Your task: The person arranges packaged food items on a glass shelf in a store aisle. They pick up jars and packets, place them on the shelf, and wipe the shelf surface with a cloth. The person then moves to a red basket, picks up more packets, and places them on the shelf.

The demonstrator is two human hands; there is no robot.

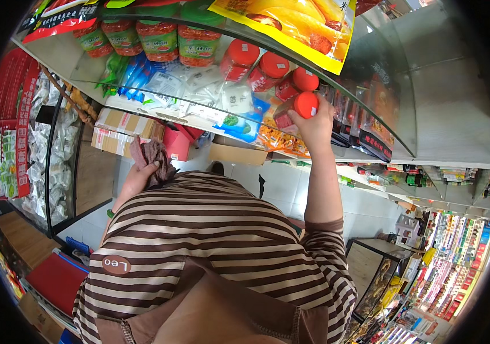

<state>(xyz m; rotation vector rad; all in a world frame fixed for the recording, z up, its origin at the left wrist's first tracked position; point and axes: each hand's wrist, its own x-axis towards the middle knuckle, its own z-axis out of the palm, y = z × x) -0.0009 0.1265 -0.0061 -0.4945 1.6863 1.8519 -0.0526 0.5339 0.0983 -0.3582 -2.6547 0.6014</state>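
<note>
My right hand (pixel 317 124) grips a red-lidded jar (pixel 306 105) by its lid, at the front of the shelf. Just behind it stand more jars with red lids (pixel 274 65), in a slanting row. In my left hand (pixel 141 173) is a crumpled mauve cloth (pixel 155 161), held low in front of my striped shirt. Orange snack packets (pixel 280 136) lie beside and below the jar. To the left are white packets (pixel 237 99) and blue packets (pixel 249 124) on the same shelf.
A glass shelf edge (pixel 245 36) runs above my right hand, with a yellow bag (pixel 305 30) overhanging it. Green-labelled jars (pixel 199 45) stand behind the glass. Cardboard boxes (pixel 116 129) are stacked left of the shelf. An open carton (pixel 236 152) sits on the tiled floor below.
</note>
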